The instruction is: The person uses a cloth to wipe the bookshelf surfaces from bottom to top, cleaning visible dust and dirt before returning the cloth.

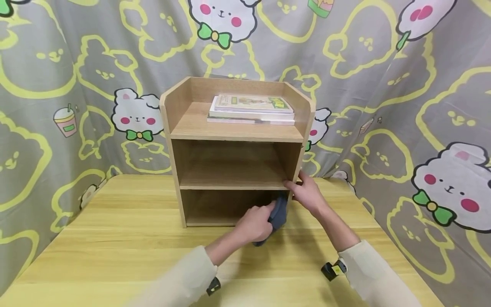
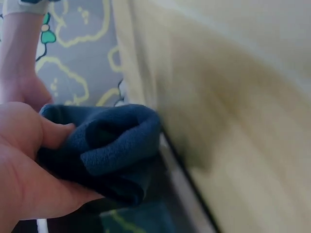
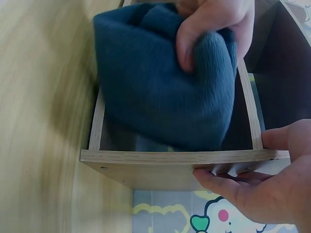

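Observation:
A small wooden shelf unit with two open compartments and a raised top ledge stands on the table. My left hand grips a folded dark blue cloth at the right end of the lower compartment. In the right wrist view the cloth bulges out in front of the compartment, with the thumb bent over it. My right hand holds the unit's right side panel, thumb at the middle board and fingers against the outer face.
A short stack of books lies on the unit's top board. Light wood tabletop spreads in front and to both sides. A patterned grey curtain hangs close behind and at left and right. Dark wrist devices sit at both cuffs.

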